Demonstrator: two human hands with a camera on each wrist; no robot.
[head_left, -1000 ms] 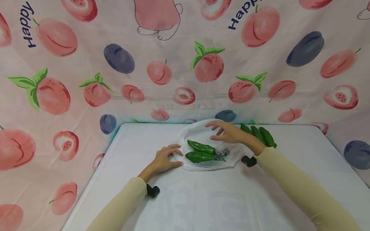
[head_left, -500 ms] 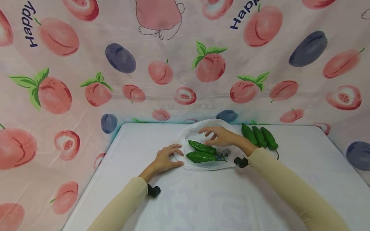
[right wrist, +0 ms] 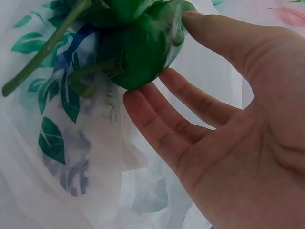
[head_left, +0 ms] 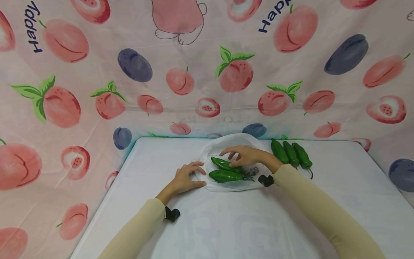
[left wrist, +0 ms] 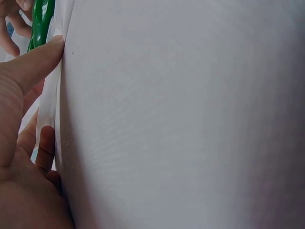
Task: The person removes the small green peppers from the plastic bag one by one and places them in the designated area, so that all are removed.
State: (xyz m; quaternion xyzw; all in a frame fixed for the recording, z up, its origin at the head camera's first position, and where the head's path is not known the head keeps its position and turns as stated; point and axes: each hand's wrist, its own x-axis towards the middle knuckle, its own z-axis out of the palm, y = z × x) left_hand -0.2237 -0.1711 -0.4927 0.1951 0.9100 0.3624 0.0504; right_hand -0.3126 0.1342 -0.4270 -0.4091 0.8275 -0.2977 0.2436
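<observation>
Two glossy green peppers lie on a thin white plastic bag with printed leaves, the nearer pepper below the farther one. My right hand reaches over the bag and grips the farther pepper. In the right wrist view its thumb and fingertips sit on opposite sides of the green pepper. At the bag's left edge rests my left hand, thumb and fingers spread apart. The left wrist view shows its thumb against the bag's edge and bag film beside the fingers.
Three more green peppers lie side by side at the back right of the white table. Behind the table hangs a pink cloth printed with fruit. Black wrist cameras sit on both arms.
My right hand has moved left and down onto the farther pepper, and the three peppers at the right have come into fuller view. My left hand has stayed at the bag's edge.
</observation>
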